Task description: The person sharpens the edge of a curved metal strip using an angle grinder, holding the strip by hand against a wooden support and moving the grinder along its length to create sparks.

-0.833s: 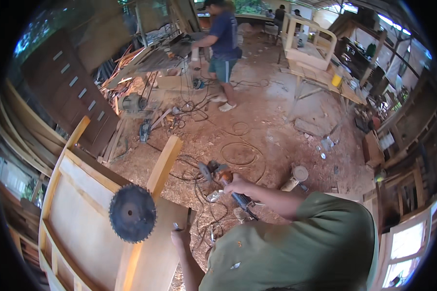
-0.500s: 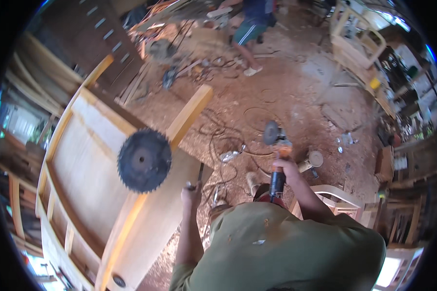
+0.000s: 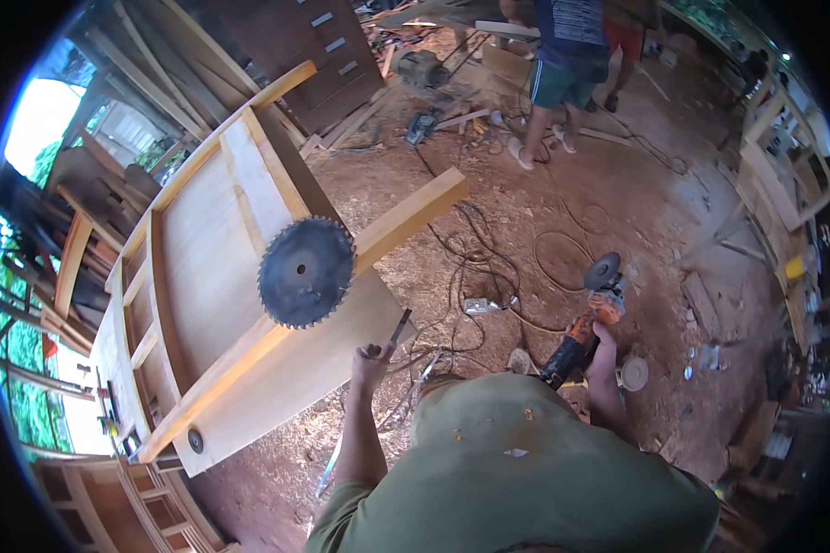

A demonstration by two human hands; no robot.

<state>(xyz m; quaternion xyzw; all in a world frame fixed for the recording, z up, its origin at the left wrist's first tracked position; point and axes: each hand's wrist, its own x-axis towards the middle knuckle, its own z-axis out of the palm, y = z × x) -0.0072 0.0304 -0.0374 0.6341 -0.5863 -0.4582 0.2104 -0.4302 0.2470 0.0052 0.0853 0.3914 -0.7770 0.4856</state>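
My left hand grips a slim dark metal hand tool, held upright beside a curved wooden cabinet frame on my left. My right hand is closed around an orange and black angle grinder, its grey disc raised at the front. A large dark toothed saw blade lies on the long wooden beam that crosses the frame, slightly forward of my left hand and left of it. A small dark disc is on the plywood panel lower down.
Cables snake over the dusty floor with offcuts and tools. A co-worker in blue and another in red shorts stand at the back. A chair-like wooden frame stands right; planks lean left behind the cabinet.
My view has swung leftward, shifting the cabinet and saw blade rightward in the picture. My right hand has turned the grinder upright and moved it right. A second person has come into view at the back.
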